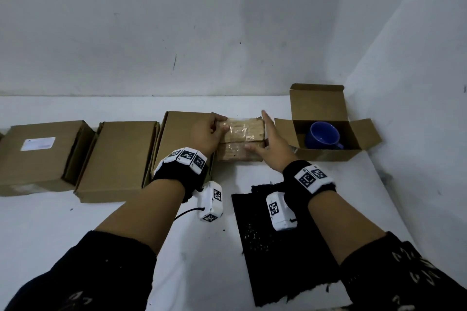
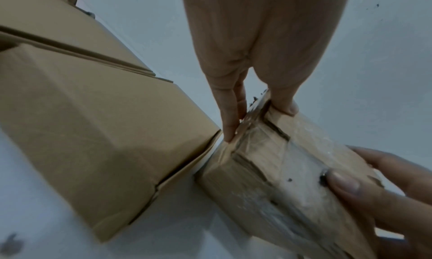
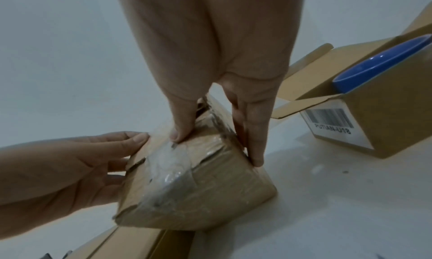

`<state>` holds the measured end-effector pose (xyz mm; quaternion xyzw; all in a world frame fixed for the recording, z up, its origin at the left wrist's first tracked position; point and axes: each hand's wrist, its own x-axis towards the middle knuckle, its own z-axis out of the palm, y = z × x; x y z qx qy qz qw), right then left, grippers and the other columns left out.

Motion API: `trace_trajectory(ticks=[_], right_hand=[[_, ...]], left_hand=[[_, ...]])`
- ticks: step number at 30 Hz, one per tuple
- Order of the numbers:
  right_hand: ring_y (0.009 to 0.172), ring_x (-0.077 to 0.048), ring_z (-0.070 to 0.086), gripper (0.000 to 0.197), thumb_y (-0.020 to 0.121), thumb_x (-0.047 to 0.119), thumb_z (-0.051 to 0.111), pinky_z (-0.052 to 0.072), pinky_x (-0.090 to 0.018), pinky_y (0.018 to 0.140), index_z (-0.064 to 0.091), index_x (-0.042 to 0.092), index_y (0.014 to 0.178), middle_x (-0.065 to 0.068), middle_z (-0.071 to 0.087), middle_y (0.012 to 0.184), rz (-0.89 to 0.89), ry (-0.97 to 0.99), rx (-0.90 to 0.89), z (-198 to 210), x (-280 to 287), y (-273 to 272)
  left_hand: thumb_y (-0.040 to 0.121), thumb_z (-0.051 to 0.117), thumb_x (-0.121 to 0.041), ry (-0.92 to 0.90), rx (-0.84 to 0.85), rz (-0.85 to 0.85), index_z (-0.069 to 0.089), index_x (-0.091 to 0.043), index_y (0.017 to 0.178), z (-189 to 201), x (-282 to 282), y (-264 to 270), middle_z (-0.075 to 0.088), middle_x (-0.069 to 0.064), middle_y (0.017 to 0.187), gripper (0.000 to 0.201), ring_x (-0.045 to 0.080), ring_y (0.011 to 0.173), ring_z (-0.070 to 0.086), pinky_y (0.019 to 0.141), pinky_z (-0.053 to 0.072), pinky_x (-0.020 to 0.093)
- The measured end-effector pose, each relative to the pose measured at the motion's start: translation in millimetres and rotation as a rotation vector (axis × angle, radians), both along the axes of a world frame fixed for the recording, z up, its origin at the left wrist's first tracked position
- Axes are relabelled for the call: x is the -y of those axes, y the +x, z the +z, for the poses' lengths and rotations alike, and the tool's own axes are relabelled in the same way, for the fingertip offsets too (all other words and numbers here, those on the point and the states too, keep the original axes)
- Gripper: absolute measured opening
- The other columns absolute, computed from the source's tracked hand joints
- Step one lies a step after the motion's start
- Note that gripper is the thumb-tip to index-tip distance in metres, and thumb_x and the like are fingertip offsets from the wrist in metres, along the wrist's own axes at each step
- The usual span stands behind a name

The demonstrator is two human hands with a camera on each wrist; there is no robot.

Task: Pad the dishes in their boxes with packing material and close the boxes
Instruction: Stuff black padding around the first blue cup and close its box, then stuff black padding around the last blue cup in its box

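White tabletop (image 1: 101, 222): my left hand (image 1: 209, 131) grips the taped box (image 1: 242, 134), my right hand (image 1: 271, 144) presses flat beside it, seemingly parking it; the blue mug (image 1: 323, 134) needs padding next.

Scuffed pale wall (image 1: 202, 28) behind a white table (image 1: 126, 222), second wall (image 1: 417, 58) at right, dim cool light.

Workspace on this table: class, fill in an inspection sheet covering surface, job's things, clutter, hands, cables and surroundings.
Surface: white table, dark specks.
Job's things: taped box held between both hands; open box holding blue mug; three closed boxes at left; black sheet near front.
Clutter: nothing seen.
Hands: left hand grips taped box's left end; right hand presses its right side, fingers straight.
Cables: short black cord by left wrist.
Surroundings: scuffed grey wall.
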<state>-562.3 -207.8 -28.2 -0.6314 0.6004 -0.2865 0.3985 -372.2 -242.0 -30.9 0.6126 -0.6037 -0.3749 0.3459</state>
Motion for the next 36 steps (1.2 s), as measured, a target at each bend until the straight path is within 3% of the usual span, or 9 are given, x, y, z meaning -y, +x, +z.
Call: trace_trajectory(ticks=[3, 8, 13, 17, 20, 24, 28, 32, 36], right_hand=[[0.099, -0.018, 0.062, 0.071, 0.077, 0.019, 0.076, 0.05, -0.029, 0.086, 0.032, 0.021, 0.133, 0.004, 0.058, 0.108, -0.019, -0.049, -0.117, -1, 10, 3], [0.087, -0.022, 0.061, 0.065, 0.073, 0.01, 0.077, 0.052, -0.032, 0.072, 0.029, 0.016, 0.116, -0.004, 0.056, 0.106, -0.025, -0.043, -0.298, -14, 9, 15], [0.083, -0.02, 0.058, 0.057, 0.078, 0.004, 0.067, 0.042, -0.025, 0.064, 0.033, 0.013, 0.122, -0.006, 0.056, 0.101, -0.045, -0.039, -0.373, -32, 2, 20], [0.08, -0.019, 0.06, 0.045, 0.083, 0.005, 0.065, 0.041, -0.014, 0.061, 0.037, 0.016, 0.117, -0.008, 0.057, 0.099, -0.033, -0.027, -0.315, -35, -2, 17], [0.087, -0.019, 0.06, 0.052, 0.075, 0.01, 0.075, 0.045, -0.017, 0.063, 0.04, 0.016, 0.114, -0.002, 0.057, 0.1, 0.042, 0.017, -0.312, -22, -1, 8], [0.101, -0.019, 0.058, 0.04, 0.081, 0.031, 0.072, 0.049, -0.034, 0.087, 0.055, 0.016, 0.114, -0.002, 0.06, 0.112, 0.071, 0.061, -0.358, 7, -12, -20], [0.095, -0.014, 0.059, 0.03, 0.083, 0.03, 0.07, 0.047, -0.027, 0.084, 0.063, 0.017, 0.109, 0.0, 0.063, 0.102, 0.046, 0.123, -0.382, 24, -50, -57], [0.091, -0.018, 0.061, 0.024, 0.079, 0.026, 0.074, 0.039, -0.021, 0.076, 0.069, 0.013, 0.099, -0.001, 0.064, 0.09, -0.032, 0.156, -0.495, 10, -96, -87], [0.094, -0.021, 0.062, 0.028, 0.079, 0.032, 0.074, 0.041, -0.023, 0.075, 0.07, 0.011, 0.096, -0.006, 0.068, 0.097, -0.149, 0.207, -0.519, -18, -136, -100]], left_hand=[[0.087, 0.065, -0.019, -0.056, -0.009, 0.004, 0.063, -0.011, 0.112, -3, -7, 2, 0.063, 0.004, 0.098, 0.026, 0.017, 0.085, 0.059, 0.075, 0.046, 0.023], [0.079, 0.071, -0.007, -0.088, 0.029, 0.007, 0.067, -0.008, 0.105, -16, -19, 3, 0.065, 0.005, 0.108, 0.026, 0.015, 0.086, 0.058, 0.066, 0.038, 0.003], [0.072, 0.076, -0.002, -0.021, 0.025, 0.008, 0.068, -0.009, 0.098, -33, -31, 3, 0.058, 0.005, 0.102, 0.028, 0.026, 0.094, 0.063, 0.091, 0.05, 0.033], [0.073, 0.075, -0.002, -0.014, 0.059, 0.008, 0.068, -0.008, 0.098, -34, -35, 1, 0.054, 0.004, 0.103, 0.027, 0.026, 0.096, 0.062, 0.089, 0.048, 0.027], [0.076, 0.073, -0.008, -0.009, 0.137, 0.008, 0.068, -0.008, 0.1, -26, -36, -1, 0.053, 0.007, 0.108, 0.024, 0.026, 0.1, 0.058, 0.089, 0.042, 0.022], [0.082, 0.07, -0.025, -0.111, 0.297, 0.024, 0.068, -0.017, 0.101, -11, -47, -13, 0.047, 0.007, 0.122, 0.02, 0.022, 0.114, 0.045, 0.098, 0.038, 0.028], [0.081, 0.07, -0.028, -0.22, 0.304, -0.12, 0.066, -0.017, 0.098, -1, -74, -37, 0.056, 0.004, 0.108, 0.021, 0.019, 0.1, 0.054, 0.086, 0.043, 0.025], [0.082, 0.068, -0.035, -0.019, 0.322, -0.32, 0.063, -0.021, 0.101, -15, -105, -59, 0.063, -0.003, 0.097, 0.024, 0.016, 0.087, 0.06, 0.08, 0.052, 0.033], [0.08, 0.069, -0.043, 0.121, 0.46, -0.404, 0.059, -0.021, 0.112, -40, -127, -77, 0.056, 0.005, 0.11, 0.039, 0.023, 0.103, 0.057, 0.088, 0.049, 0.035]])
